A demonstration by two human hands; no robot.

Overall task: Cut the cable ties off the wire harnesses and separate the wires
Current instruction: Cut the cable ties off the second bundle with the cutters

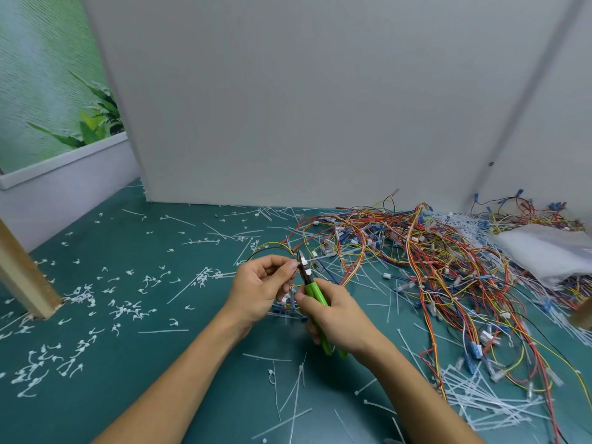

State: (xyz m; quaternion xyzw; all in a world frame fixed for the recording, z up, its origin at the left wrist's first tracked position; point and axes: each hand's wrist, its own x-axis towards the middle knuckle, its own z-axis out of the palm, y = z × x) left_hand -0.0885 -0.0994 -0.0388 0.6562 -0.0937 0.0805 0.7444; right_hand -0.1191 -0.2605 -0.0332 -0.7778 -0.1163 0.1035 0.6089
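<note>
a small wire harness (pixel 272 245) is pinched between thumb and fingertips of the left hand (pixel 261 288) above the middle of the desk (pixel 192 347). green-handled cutters (pixel 312 291) are clenched in the right hand (pixel 336 318), blades placed at a white cable tie (pixel 307 261) beside the left fingertips. the tangled pile of harnesses (pixel 432 261) is spread over the desk's right half. cut tie pieces (pixel 128 309) are scattered toward the left edge.

teal desk (pixel 160 363) mat across the bottom, big plain white panel (pixel 288 107) standing at 12 o'clock, another white panel (pixel 551 139) angled in at 2, wooden post (pixel 22 277) at 9, leafy green wall mural (pixel 48 75) at 10, white ledge (pixel 64 161) right under it, soft even light
</note>
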